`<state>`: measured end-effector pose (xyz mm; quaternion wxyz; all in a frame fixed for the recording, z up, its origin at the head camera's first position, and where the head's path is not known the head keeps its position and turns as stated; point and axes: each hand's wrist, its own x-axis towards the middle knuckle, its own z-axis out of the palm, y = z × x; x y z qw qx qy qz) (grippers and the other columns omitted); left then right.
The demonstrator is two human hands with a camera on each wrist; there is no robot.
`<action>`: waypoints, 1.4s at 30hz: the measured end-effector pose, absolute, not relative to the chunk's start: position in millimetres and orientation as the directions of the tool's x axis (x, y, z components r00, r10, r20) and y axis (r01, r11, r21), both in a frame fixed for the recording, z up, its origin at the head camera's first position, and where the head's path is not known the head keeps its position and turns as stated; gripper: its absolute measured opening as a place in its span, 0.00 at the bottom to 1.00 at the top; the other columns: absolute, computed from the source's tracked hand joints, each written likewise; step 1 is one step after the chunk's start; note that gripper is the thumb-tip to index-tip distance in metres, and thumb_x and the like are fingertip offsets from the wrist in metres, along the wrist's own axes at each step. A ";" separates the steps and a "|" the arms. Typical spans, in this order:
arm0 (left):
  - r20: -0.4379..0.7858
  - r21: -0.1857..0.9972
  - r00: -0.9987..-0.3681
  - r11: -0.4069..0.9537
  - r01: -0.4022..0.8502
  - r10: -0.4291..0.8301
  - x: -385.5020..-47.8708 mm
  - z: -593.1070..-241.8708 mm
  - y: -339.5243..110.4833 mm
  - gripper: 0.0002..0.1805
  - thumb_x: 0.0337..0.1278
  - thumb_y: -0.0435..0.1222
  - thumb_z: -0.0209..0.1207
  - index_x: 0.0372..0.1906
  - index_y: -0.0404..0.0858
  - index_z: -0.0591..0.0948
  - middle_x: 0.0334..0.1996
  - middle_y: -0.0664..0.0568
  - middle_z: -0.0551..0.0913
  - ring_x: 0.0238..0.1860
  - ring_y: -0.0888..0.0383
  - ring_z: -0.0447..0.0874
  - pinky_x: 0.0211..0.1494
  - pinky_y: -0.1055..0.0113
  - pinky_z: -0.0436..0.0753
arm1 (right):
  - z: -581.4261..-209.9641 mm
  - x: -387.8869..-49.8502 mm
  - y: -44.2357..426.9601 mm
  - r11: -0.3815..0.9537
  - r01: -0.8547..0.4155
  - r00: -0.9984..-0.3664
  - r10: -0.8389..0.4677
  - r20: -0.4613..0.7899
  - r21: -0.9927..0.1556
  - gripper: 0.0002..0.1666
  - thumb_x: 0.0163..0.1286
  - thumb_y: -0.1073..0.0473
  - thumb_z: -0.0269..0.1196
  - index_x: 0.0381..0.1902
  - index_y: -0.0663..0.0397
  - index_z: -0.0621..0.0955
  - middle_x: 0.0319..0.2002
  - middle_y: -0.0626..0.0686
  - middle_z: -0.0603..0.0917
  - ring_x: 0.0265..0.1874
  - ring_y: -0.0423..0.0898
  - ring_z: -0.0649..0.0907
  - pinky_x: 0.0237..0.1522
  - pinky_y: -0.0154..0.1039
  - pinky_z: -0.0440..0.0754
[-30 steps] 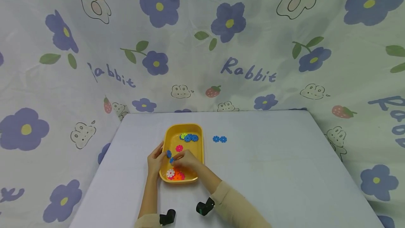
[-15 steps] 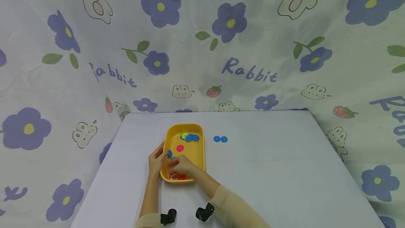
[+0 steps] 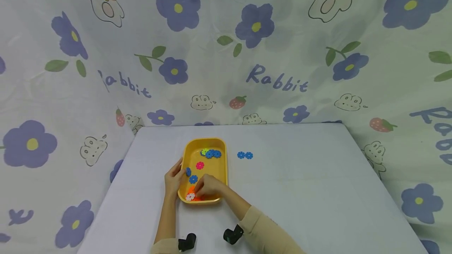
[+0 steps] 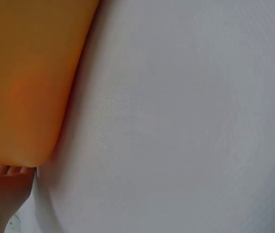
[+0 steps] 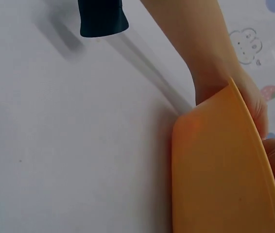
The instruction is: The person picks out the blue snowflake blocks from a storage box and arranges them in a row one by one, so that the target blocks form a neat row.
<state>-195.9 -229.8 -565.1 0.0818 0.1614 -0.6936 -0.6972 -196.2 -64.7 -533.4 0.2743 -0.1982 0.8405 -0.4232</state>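
Observation:
A yellow tray (image 3: 226, 167) stands on the table. My left hand (image 3: 174, 179) grips its left wall, thumb at the rim; the left wrist view shows fingers beside the tray wall. My right hand (image 3: 209, 185) reaches into the near end, fingers bent down among orange and pink snowflake discs; whether they pinch one is hidden. A white snowflake disc (image 3: 190, 196) lies left of those fingertips. Farther up are a blue snowflake disc (image 3: 193, 179), another blue disc (image 3: 188, 171) by the left thumb, and a pink disc (image 3: 200, 165). A blue cluster (image 3: 213, 153) with a green disc (image 3: 205, 151) lies at the far end.
Two joined blue snowflake discs (image 3: 245, 155) lie on the white table (image 3: 300, 191) right of the tray. Black wrist cameras (image 3: 233, 234) jut from both sleeves. A patterned curtain (image 3: 226, 50) hangs behind and at the sides.
My right hand has moved from the blue disc toward the tray's near end, leaving that disc on the tray floor. My left hand keeps its grip on the tray.

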 end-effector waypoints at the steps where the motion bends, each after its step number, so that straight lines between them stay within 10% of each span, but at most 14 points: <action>1: -0.107 0.994 -0.935 -0.023 -0.105 -0.339 -195.7 -565.0 -229.8 0.26 0.59 0.28 0.55 0.64 0.37 0.72 0.60 0.36 0.73 0.50 0.62 0.75 0.45 0.85 0.75 | -534.4 -195.2 -66.0 0.559 -0.129 -0.752 -0.594 -0.286 -0.819 0.04 0.55 0.64 0.69 0.31 0.58 0.87 0.24 0.45 0.83 0.26 0.37 0.75 0.33 0.26 0.76; 15: -0.128 0.992 -0.932 -0.020 -0.128 -0.338 -193.8 -562.9 -230.2 0.26 0.60 0.30 0.55 0.65 0.39 0.71 0.60 0.35 0.73 0.43 0.72 0.76 0.44 0.84 0.76 | -535.4 -195.2 -69.9 0.513 -0.214 -0.621 -0.728 -0.289 -0.832 0.11 0.62 0.56 0.65 0.40 0.55 0.86 0.31 0.43 0.85 0.31 0.35 0.74 0.39 0.26 0.73; 30: -0.105 0.994 -0.936 -0.012 -0.107 -0.336 -196.1 -563.3 -230.8 0.26 0.59 0.30 0.56 0.64 0.39 0.72 0.60 0.37 0.73 0.54 0.57 0.75 0.45 0.84 0.75 | -539.9 -198.9 -69.5 0.192 0.212 -0.898 -0.349 -0.269 -0.958 0.11 0.63 0.63 0.63 0.40 0.67 0.83 0.26 0.53 0.85 0.22 0.45 0.85 0.29 0.34 0.84; 42: -0.106 0.994 -0.936 -0.031 -0.102 -0.334 -196.3 -563.1 -230.1 0.26 0.59 0.27 0.54 0.64 0.37 0.71 0.61 0.36 0.72 0.61 0.47 0.70 0.44 0.87 0.74 | -543.0 -208.4 -67.2 -0.240 0.339 -0.934 -0.201 -0.295 -0.910 0.17 0.69 0.67 0.55 0.52 0.73 0.76 0.31 0.61 0.85 0.30 0.51 0.87 0.39 0.43 0.84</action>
